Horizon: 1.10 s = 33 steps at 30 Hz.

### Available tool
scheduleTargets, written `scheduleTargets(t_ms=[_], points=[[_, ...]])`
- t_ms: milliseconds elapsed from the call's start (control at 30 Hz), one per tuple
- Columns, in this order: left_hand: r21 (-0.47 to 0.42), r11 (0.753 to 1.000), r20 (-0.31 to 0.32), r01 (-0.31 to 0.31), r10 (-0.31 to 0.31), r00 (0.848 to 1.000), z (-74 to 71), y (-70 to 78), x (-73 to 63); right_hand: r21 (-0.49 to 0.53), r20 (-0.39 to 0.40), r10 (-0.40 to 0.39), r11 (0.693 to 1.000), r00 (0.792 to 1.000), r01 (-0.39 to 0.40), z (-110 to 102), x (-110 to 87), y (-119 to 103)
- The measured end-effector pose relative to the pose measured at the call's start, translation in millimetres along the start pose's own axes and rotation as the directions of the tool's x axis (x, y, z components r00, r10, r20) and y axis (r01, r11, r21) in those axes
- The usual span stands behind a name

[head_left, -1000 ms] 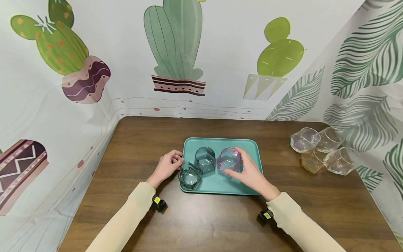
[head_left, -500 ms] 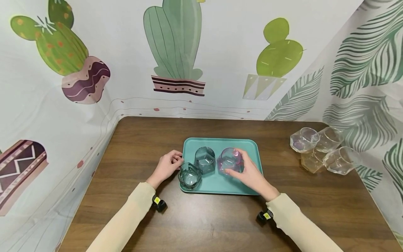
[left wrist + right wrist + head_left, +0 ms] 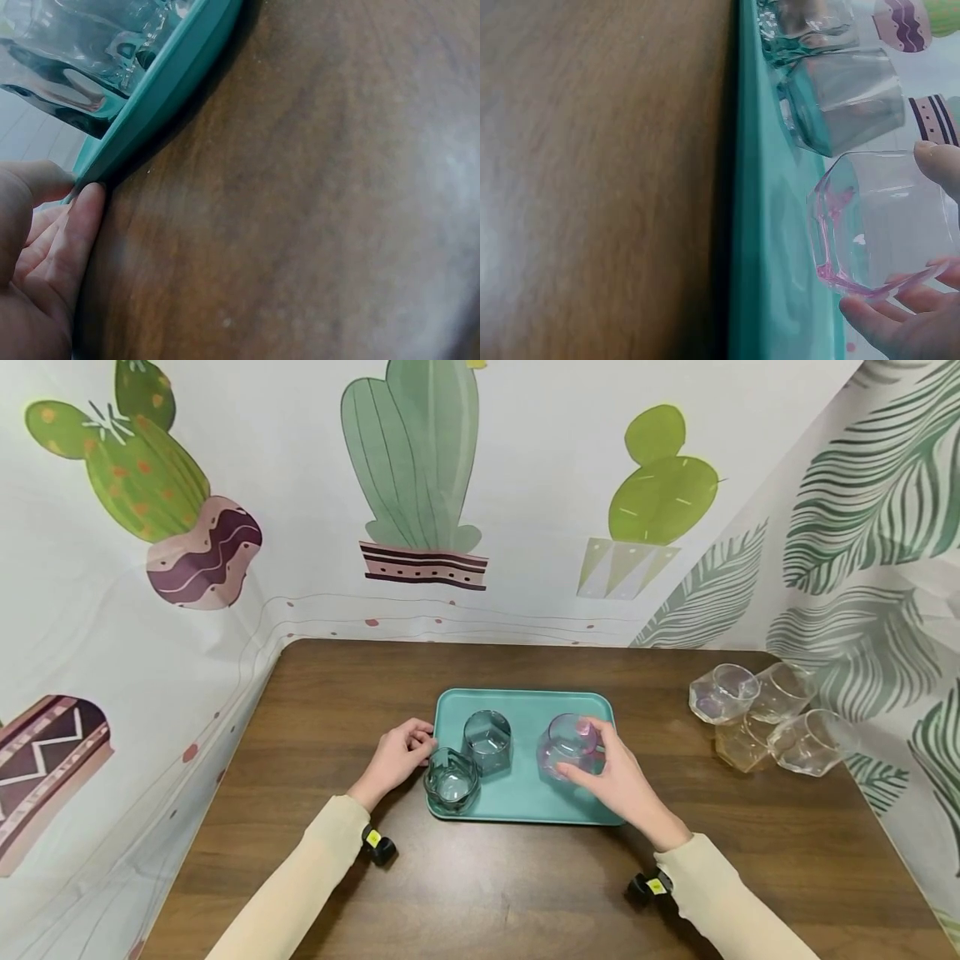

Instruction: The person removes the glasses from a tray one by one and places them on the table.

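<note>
A pink-tinted clear glass (image 3: 561, 760) is over the right half of the teal tray (image 3: 517, 800); whether its base touches the tray I cannot tell. My right hand (image 3: 626, 785) grips it by the sides, thumb and fingers on opposite faces in the right wrist view. On the tray's left half stand a smoky blue-grey faceted glass (image 3: 487, 747) and, nearer the front left corner, a dark green glass (image 3: 452, 783). At the tray's left edge, my left hand (image 3: 396, 756) pinches the rim (image 3: 150, 97) between thumb and fingers, close to the green glass.
To the right on the brown wooden table (image 3: 495, 893) several glasses cluster: a faintly purple one (image 3: 722, 695), an amber one (image 3: 744, 745) and clear ones (image 3: 812, 745). A printed cloth (image 3: 540, 602) with cacti and leaves hangs behind the table and along its sides.
Over the last half second my right hand has shifted right with the pink glass, widening the gap to the blue-grey glass. The left hand stays at the tray's rim.
</note>
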<state>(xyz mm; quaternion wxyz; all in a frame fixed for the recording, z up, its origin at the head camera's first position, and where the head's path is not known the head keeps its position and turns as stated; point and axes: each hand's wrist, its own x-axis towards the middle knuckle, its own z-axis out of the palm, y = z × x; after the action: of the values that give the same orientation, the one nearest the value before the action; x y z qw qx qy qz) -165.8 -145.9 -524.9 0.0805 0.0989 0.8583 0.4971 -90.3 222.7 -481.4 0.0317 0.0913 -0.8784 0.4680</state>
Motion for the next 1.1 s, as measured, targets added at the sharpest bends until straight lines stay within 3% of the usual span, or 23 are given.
scheduleTargets(t_ms=[367,667,1100], points=[[0.001,1.000,0.003,-0.020,0.020,1.000,0.7,-1.7,2.2,0.005,-0.078,-0.019,1.000,0.997,0.019,-33,-20.3,6],[-0.007,1.000,0.002,-0.008,0.008,1.000,0.5,-1.9,0.9,-0.053,-0.133,0.017,0.998,0.991,-0.024,-57,-36.1,14],[-0.019,1.000,0.012,-0.003,0.003,1.000,-0.7,1.1,0.2,-0.064,-0.269,0.051,0.995,0.962,-0.071,-93,-60.5,29]])
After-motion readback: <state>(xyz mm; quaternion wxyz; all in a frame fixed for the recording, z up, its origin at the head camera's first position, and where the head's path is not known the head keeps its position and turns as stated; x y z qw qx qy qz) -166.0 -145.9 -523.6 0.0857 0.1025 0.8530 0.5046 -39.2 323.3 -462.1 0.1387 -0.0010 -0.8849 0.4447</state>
